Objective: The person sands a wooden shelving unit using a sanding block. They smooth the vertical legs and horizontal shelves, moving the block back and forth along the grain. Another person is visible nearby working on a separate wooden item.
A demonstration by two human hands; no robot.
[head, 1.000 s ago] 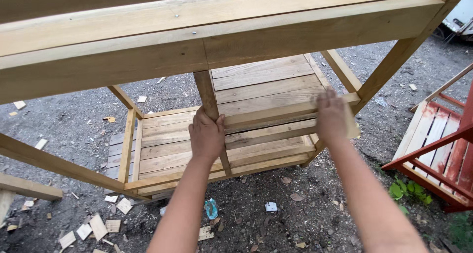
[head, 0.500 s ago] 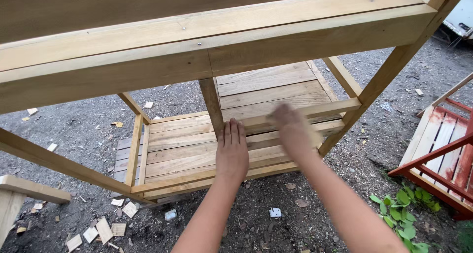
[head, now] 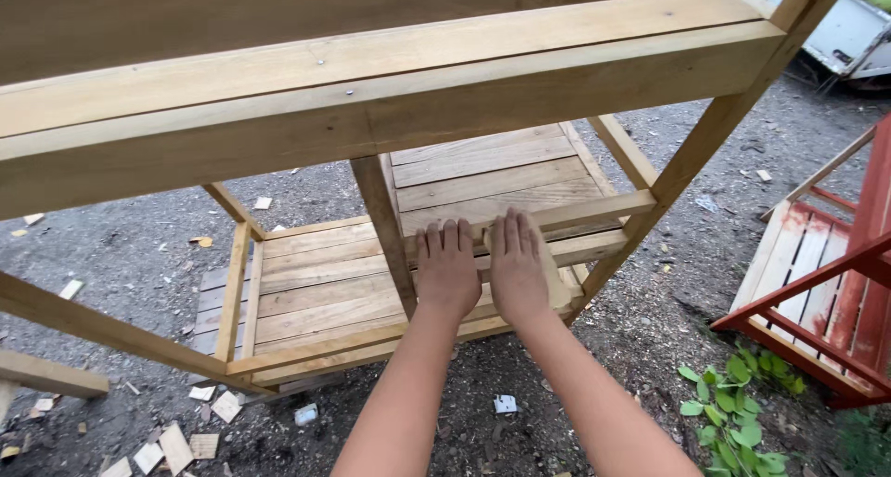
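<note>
Both hands are side by side, left hand (head: 447, 275) and right hand (head: 516, 268), fingers flat and spread, gripping nothing, pressing on the pale wooden front rail (head: 557, 215) of the unfinished slatted timber frame (head: 390, 115), which looks mostly assembled, offcuts littering the gravel ground (head: 139, 245).

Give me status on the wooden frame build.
Done: frame posts and rails joined, lower shelf slatted. In hand: left hand and right hand lie flat, side by side, over the front rail. Left: wood scraps litter the gravel; upper level shows no slats.
</note>
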